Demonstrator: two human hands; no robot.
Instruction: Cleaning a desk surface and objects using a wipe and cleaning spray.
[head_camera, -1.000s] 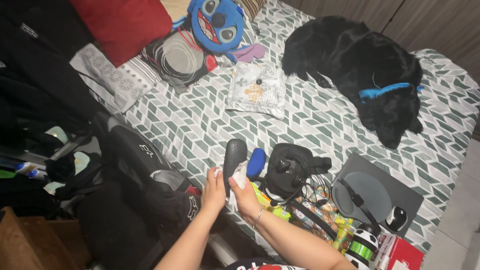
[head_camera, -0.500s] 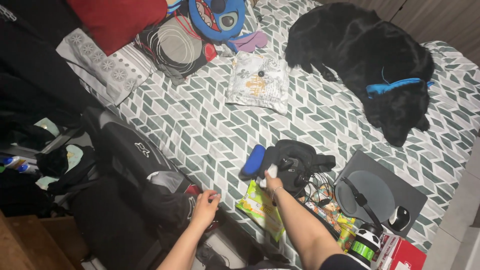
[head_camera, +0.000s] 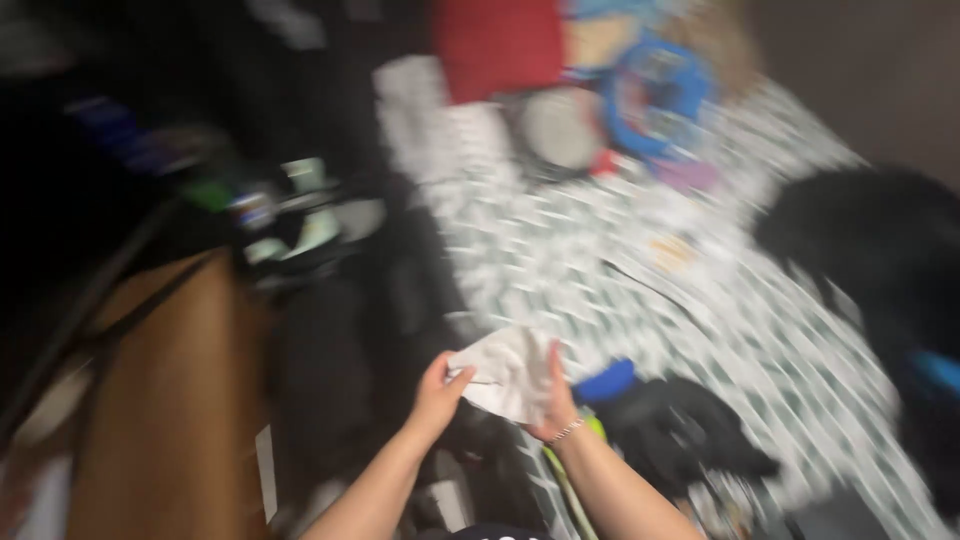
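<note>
— Holding anything?
— Yes: the left hand (head_camera: 437, 392) pinches one edge of a white cloth (head_camera: 508, 373), and the right hand (head_camera: 556, 398) grips the other, above the bed (head_camera: 640, 260) edge.
— Beside it?
— Something blue (head_camera: 606, 381), perhaps; the picture is blurred.

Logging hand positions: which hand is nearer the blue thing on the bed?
Right. The right hand holds the white cloth just left of the blue thing; the left hand grips the cloth's far edge, farther away.

Blurred patterned bedspread (head_camera: 600, 250), red pillow (head_camera: 497, 45), black dog (head_camera: 880, 260), wooden furniture (head_camera: 170, 400) alongside.
</note>
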